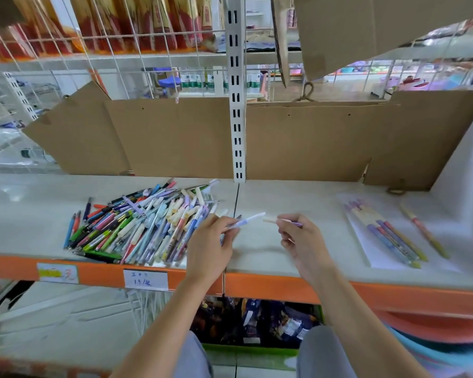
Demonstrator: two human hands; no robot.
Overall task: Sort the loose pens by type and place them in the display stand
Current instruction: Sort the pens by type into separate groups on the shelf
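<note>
A large heap of loose pens (139, 227) in many colours lies on the left part of the white shelf (311, 197). Just right of the heap, my left hand (210, 241) pinches a pale blue and white pen (250, 219) that points up and right. My right hand (301, 238) holds a purple pen with a cream cap (273, 220), its cap pointing left toward the other pen. On the right, several pastel pens (393, 236) lie side by side on a clear flat sheet (366, 252). One more long pen (423, 231) lies alone to their right.
Cardboard panels (175, 137) line the back of the shelf behind a white slotted upright (236, 105). An orange shelf edge (284, 287) with price labels (145, 279) runs along the front. Packaged goods (257, 320) sit on the lower shelf. Wire racks with red and gold packets (120, 25) hang above.
</note>
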